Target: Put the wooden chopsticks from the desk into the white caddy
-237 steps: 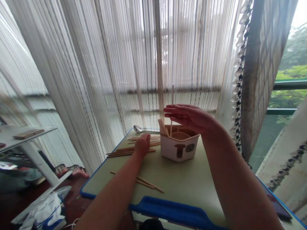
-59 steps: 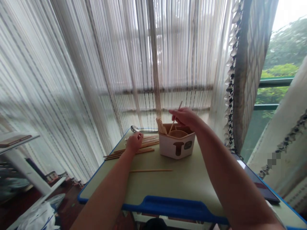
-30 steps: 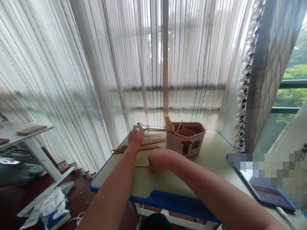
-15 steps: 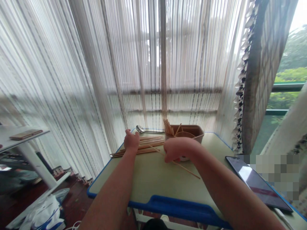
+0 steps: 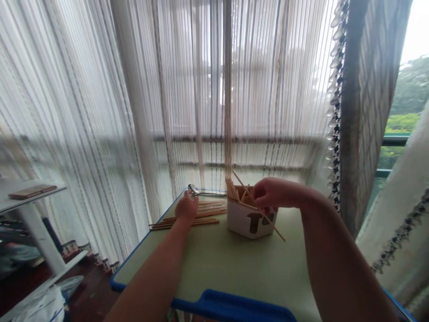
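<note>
Chopsticks (image 5: 184, 222) lie on a blue-edged desk (image 5: 234, 273) before sheer curtains (image 5: 83, 112).

Hand passage: green counter (image 5: 214, 264) in front of the caddy (image 5: 251, 226), between both arms. Caddy stands directly under the right hand (image 5: 273, 194); chopsticks (image 5: 204, 221) and spoon (image 5: 193, 189) crowd beyond the left hand (image 5: 186, 210); curtain (image 5: 201, 89) closes the far side.

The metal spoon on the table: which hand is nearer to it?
Left. The left hand is just in front of the spoon; the right hand, holding a wooden stick, is far to its right.
</note>
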Tool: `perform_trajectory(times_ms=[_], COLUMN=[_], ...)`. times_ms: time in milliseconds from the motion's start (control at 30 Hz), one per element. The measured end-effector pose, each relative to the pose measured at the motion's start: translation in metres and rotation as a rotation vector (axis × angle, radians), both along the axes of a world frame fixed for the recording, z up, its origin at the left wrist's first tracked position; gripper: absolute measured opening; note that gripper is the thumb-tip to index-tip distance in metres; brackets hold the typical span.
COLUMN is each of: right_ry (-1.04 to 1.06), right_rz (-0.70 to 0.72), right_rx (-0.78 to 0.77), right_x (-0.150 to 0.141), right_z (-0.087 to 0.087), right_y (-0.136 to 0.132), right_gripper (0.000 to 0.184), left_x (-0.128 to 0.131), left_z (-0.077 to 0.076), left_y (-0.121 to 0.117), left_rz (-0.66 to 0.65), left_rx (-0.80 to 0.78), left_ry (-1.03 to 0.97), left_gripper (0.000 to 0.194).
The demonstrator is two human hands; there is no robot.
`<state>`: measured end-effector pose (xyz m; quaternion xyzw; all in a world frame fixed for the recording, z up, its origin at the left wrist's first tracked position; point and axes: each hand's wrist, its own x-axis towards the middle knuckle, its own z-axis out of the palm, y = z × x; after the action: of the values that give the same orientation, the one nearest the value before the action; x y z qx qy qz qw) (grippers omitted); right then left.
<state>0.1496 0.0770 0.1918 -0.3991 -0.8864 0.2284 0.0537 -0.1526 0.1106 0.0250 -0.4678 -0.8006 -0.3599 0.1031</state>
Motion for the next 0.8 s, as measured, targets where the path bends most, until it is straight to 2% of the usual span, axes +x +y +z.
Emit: perform_trajectory(times_ms=[167,433,667,800], right_ry=[-0.082,-0.201,-0.245,-0.197], right_rz=[0.002,0.045,0.062,0.032], right_rx=[-0.058,-0.045,0.011,0.137], right_x=[-0.009,-0.032,-0.037,-0.038], right_z=[-0.007,-0.009,-0.011,-0.006], right_y=[0.008,-0.009,-0.008,-0.014], right_gripper=[0.012,0.015,0.02,0.02], left_x=[-0.002,-0.008,-0.008,-0.006], left_z=[-0.002,-0.007,-0.007,-0.005], left_y=[0.004,0.01,0.011,0.009], left_rz=[-0.057,-0.18,-0.187,-0.181], left_rx=[0.003,0.025,0.035,0.026], left_ry=[0.001,0.04,0.07,0.082], left_gripper=[0.032,0.025,0.024,0.023])
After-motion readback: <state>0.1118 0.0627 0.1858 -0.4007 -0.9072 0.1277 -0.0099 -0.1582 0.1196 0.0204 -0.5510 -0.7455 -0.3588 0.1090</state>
